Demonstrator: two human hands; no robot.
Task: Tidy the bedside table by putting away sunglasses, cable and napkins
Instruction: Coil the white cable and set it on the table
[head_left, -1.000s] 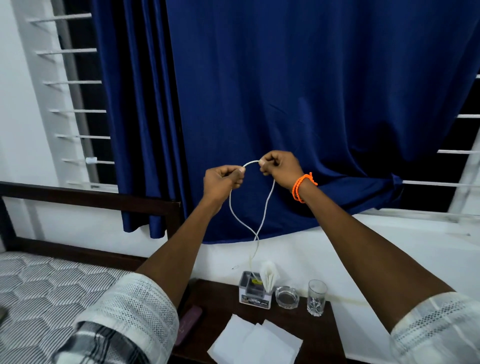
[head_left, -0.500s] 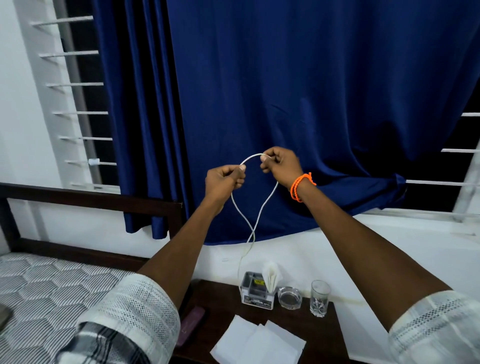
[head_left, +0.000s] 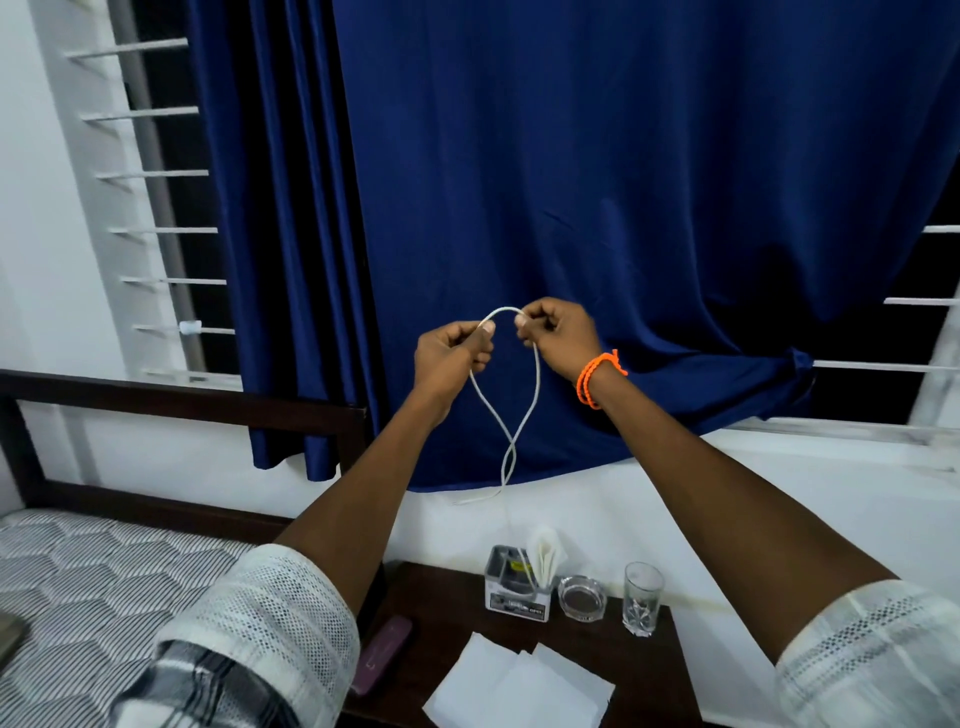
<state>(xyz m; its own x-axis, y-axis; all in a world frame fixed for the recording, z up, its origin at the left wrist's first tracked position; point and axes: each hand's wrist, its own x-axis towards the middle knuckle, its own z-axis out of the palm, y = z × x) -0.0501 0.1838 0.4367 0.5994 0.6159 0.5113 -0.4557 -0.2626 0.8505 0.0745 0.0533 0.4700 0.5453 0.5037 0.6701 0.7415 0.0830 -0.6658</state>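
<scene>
Both my hands are raised in front of the blue curtain, each pinching a white cable (head_left: 522, 415). My left hand (head_left: 454, 356) and my right hand (head_left: 558, 332) hold it close together, so a short arc bridges them and two strands hang down, cross once and end in a loose tail near the wall. Below, several white napkins (head_left: 519, 686) lie flat on the dark wooden bedside table (head_left: 639, 670). A maroon case (head_left: 382, 652) lies at the table's left edge; whether it holds the sunglasses cannot be told.
At the table's back stand a small holder box (head_left: 511, 587) with folded napkins (head_left: 545, 558) upright in it, a glass ashtray (head_left: 582, 597) and a drinking glass (head_left: 643, 605). A bed with patterned mattress (head_left: 104, 582) lies left. The curtain (head_left: 571, 208) covers a barred window.
The hanging strands have been drawn upward, so the cable's tail has lifted from near the holder box to the curtain's hem. The strands now cross lower down. Both hands keep their grip.
</scene>
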